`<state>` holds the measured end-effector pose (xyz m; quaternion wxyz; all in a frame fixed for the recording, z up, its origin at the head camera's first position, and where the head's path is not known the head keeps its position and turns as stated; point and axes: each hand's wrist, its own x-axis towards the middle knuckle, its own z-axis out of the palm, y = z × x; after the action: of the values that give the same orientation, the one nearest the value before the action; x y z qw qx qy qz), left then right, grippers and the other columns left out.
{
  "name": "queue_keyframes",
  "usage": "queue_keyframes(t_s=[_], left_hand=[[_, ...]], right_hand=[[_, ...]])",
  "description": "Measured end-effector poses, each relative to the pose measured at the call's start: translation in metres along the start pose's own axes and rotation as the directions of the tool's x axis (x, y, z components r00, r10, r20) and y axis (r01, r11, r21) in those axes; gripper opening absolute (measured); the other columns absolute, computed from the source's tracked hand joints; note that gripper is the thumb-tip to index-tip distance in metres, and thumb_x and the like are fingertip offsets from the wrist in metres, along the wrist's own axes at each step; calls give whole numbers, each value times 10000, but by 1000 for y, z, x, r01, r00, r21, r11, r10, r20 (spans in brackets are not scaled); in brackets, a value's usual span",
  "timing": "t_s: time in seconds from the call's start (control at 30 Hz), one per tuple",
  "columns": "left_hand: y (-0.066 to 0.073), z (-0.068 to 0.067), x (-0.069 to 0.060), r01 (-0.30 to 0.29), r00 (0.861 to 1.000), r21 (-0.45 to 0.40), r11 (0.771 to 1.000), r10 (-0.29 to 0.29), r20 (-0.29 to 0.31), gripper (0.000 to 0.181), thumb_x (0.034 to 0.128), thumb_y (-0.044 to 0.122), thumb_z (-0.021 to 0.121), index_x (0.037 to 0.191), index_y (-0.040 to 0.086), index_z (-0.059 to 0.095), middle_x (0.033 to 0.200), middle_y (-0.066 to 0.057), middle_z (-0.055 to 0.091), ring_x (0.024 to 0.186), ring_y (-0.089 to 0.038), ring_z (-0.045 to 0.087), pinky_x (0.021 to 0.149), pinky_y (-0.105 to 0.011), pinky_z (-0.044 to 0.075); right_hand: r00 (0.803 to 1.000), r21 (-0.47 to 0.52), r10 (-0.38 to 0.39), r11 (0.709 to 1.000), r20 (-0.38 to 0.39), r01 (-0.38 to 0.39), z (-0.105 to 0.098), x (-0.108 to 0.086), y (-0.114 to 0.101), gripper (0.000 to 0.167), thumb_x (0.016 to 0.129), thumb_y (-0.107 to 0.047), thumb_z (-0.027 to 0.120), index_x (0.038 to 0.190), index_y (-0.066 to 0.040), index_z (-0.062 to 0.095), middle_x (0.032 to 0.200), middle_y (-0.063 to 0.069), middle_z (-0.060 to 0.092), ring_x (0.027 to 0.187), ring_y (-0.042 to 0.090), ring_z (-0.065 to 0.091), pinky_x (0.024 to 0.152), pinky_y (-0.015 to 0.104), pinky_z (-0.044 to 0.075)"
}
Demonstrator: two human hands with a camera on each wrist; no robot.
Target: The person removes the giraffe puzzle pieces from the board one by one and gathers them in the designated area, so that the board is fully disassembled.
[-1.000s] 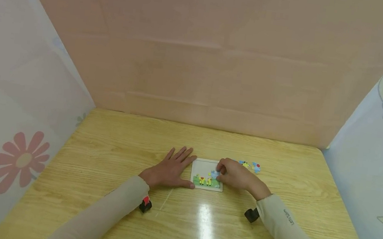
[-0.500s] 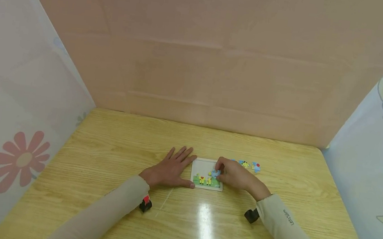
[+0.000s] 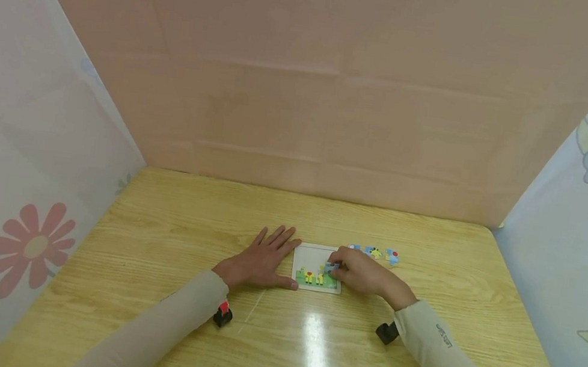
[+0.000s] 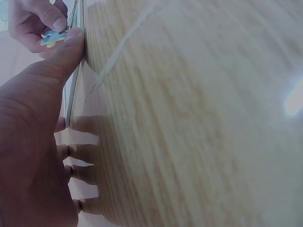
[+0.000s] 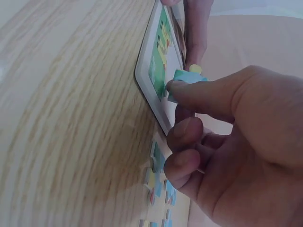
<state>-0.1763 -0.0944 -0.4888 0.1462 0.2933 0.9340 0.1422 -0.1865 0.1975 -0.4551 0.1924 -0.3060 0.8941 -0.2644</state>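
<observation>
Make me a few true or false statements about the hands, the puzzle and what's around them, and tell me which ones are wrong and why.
1. The right hand pinches a puzzle piece. True.
2. The left hand also holds a piece. False: it lies with its fingers spread at the left edge of the tray.
3. The tray is completely filled. False: its far part is bare.
4. Loose pieces lie on the table, to the right of the tray. True.
5. The large flower is on the right-hand wall. False: it is on the left-hand wall.
</observation>
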Motion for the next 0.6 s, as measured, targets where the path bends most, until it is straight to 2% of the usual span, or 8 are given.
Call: queue_keyframes(t_s=[0.1,0.2,0.33,0.43,0.6], left_hand=[[-1,2,0,-3,1000,14,1000,3,-5,1055,944,792,580,1730,207,189,1829,-66,38,1707,-310,8,1361,-634,40],[-1,3,0,-7,1000,10,1000,7,-5,1055,944,794,576,1730,207,187,1829,-66,31,1707,-309,4,1361,-636,40],[-1,2,-1,-10,1000,-1,1000,10,-4,1057,945,786,585,1730,198,189,1829,-69,30,1707,-309,7,1361,-637,37],[-1,2,-1,-13,1000,-2,1000,13,-5,1057,948,778,590,1729,191,189,1828,-74,33,1707,-313,12,1361,-636,39],[-1,1,-2,-13,1000,2,1000,13,-7,1056,950,776,590,1731,193,183,1829,-73,29,1707,-313,11,1363,-632,40]], right_hand=[[1000,5,-22,1000,-4,22,-1,-3,1,132,1069,-120,623,1132,-73,729,1009,32,652,874,134,526,781,266,455],[1000,14,-17,1000,-18,17,-2,-6,4,189,1096,-114,566,1167,-75,737,988,19,620,853,128,490,766,249,430],[998,47,12,999,-63,-9,-6,-12,8,262,1111,-110,537,1289,-26,710,1063,51,662,861,128,524,762,251,473],[995,89,39,996,-97,-30,-11,-17,11,254,1101,-114,566,1315,-26,669,1088,75,684,794,115,546,710,253,498],[987,137,72,989,-144,-52,-19,-28,17,142,1088,-141,610,1220,-96,634,973,78,684,711,92,521,632,242,476]])
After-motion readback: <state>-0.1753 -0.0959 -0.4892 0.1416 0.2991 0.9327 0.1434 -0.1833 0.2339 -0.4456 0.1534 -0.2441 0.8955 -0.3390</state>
